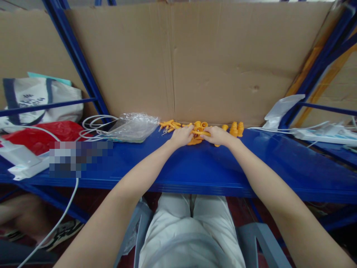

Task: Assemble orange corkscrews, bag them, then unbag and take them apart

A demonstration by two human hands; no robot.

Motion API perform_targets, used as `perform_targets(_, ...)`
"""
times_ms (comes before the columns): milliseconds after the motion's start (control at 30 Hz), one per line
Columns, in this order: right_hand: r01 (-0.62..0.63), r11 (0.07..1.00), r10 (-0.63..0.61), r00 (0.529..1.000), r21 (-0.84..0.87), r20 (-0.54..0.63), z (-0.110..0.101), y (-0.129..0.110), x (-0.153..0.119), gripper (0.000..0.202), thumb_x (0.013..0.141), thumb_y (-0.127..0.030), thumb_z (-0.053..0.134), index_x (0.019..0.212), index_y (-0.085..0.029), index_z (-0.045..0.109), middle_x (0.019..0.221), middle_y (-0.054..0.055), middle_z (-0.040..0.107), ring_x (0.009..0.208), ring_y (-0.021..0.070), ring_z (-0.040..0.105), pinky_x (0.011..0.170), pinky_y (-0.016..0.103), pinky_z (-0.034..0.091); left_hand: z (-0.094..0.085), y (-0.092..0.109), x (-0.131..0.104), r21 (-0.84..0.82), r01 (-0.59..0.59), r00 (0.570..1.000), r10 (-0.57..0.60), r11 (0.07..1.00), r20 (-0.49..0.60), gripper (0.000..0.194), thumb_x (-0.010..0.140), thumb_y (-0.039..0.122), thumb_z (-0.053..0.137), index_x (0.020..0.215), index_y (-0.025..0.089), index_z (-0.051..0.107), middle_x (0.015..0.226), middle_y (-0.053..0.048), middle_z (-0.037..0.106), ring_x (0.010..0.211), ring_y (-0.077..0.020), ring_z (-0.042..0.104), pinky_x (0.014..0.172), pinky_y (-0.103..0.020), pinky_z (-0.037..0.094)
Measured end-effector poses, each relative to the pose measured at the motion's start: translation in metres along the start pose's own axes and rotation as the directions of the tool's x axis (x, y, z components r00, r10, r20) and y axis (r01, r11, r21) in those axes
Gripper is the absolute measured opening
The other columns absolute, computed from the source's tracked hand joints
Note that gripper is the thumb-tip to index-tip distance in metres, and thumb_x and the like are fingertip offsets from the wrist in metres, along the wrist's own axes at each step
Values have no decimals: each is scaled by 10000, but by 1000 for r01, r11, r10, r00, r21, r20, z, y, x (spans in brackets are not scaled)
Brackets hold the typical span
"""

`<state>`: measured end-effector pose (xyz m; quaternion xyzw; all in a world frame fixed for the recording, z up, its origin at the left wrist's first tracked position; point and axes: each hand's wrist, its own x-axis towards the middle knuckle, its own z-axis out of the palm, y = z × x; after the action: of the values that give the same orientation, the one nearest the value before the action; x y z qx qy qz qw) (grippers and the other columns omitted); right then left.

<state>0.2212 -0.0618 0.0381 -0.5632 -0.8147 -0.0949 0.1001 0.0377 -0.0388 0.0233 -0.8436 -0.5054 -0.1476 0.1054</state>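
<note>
Far back on the blue shelf, my left hand (182,136) and my right hand (219,135) are close together with fingers bent inward. Between them runs an orange rod-like plastic piece (202,133); the fingers of each hand are closed at one of its ends. Just behind and below the hands are round orange cup-shaped parts (204,124) and a flat orange piece (194,142). Left of my left hand lies a pile of orange stick-shaped parts (169,124). Several orange bottle-shaped pieces (236,129) stand upright beyond my right hand. My fingertips partly hide the small parts.
A cardboard panel (212,63) closes off the back of the blue shelf (192,169). Clear plastic bags (134,128), white cables (93,124), a red bag (41,136) and a power strip (30,167) lie left. Another power strip (326,136) sits right. A person's leg (25,214) shows lower left.
</note>
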Motion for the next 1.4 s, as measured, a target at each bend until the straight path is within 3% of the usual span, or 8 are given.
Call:
perform_targets(367, 81, 972, -125, 973, -221, -193, 1, 1, -2, 234, 929, -196, 513, 1149, -176, 589, 1068, 146, 691, 1047, 292, 606, 801, 353, 345, 0, 4, 1, -48, 61, 998, -60, 997, 27, 335, 950, 360, 458, 1161, 182, 648, 1132, -119, 729, 1120, -295, 670, 931, -397, 507)
perform_targets(500, 88, 956, -163, 952, -279, -258, 2, 4, -1, 244, 895, -127, 496, 1115, -176, 589, 1055, 143, 680, 1032, 291, 574, 796, 357, 301, 2, 4, 8, -234, 88, 996, -81, 968, 37, 272, 892, 385, 549, 958, 176, 711, 928, -80, 735, 947, -261, 686, 801, -322, 502)
perform_targets(600, 85, 946, -175, 946, -313, -274, 1, 5, -1, 256, 875, -101, 486, 1096, -169, 595, 1070, 148, 672, 1031, 294, 555, 814, 372, 295, 1, 4, 12, -484, 151, 986, -98, 862, 133, 200, 815, 328, 628, 703, 165, 654, 621, -16, 592, 654, -180, 604, 593, -260, 427)
perform_targets(733, 85, 940, -185, 941, -331, -283, 1, 7, -1, 269, 876, -90, 459, 1093, -168, 598, 1068, 144, 669, 1034, 295, 542, 837, 386, 291, -2, 3, 9, -736, 336, 931, -88, 588, 356, 196, 783, 254, 632, 627, 183, 537, 457, 63, 349, 398, -79, 312, 418, -221, 233)
perform_targets(900, 100, 937, -220, 913, -334, -343, 4, 11, 1, 273, 906, -84, 402, 1073, -173, 599, 1048, 139, 670, 1017, 285, 533, 856, 394, 293, -7, -2, 6, -792, 492, 839, 47, 362, 542, 239, 819, 249, 580, 605, 189, 490, 415, 73, 285, 342, -49, 202, 360, -175, 140)
perform_targets(1067, 119, 936, -249, 888, -330, -385, 6, 14, 3, 274, 915, -92, 385, 1072, -170, 595, 1069, 142, 664, 1049, 282, 523, 893, 407, 302, -15, -6, 9, -735, 618, 706, 215, 279, 675, 277, 870, 296, 487, 626, 185, 556, 352, 61, 244, 301, -73, 158, 310, -164, 159)
perform_targets(1267, 103, 937, -250, 865, -334, -435, 7, 17, 5, 299, 906, -72, 340, 1058, -180, 573, 1048, 134, 656, 1039, 271, 523, 935, 418, 317, -13, -15, 12, -735, 632, 647, 353, 247, 675, 346, 886, 326, 424, 611, 178, 572, 311, 31, 258, 277, -93, 164, 288, -178, 181)
perform_targets(1400, -40, 974, -81, 859, -223, -506, 10, 44, 5, 227, 866, -99, 408, 1025, -170, 553, 1020, 146, 636, 1024, 288, 529, 907, 428, 349, -10, -24, 10, -716, 644, 631, 343, 270, 696, 349, 894, 309, 403, 628, 174, 584, 322, 34, 278, 276, -90, 171, 295, -170, 188)
